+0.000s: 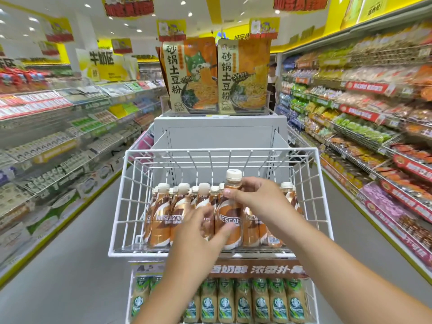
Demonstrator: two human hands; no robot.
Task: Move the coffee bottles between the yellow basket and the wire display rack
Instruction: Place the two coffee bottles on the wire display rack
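The right hand (pixel 253 197) pinches a brown coffee bottle (pixel 230 211) near its neck, with the fingers curled round the top part. The left hand (pixel 201 226) has its fingers spread, and they touch the lower front of the same bottle and the one beside it. The bottle stands straight up, with its white cap (pixel 233 175) pointing to the ceiling, and it sits higher than the others. It is inside the white wire display rack (pixel 145 183), near the front middle. A row of other coffee bottles (pixel 163 211) stands upright in the same rack on both sides of it, caps up and labels facing out. Under this rack is another shelf full of green and cream bottles (pixel 259 302), also upright. Above the rack, two big noodle packets (pixel 217 76) stand side by side. Long store shelves (pixel 374 118) with snacks run down both sides of the grey floor (pixel 70 265).
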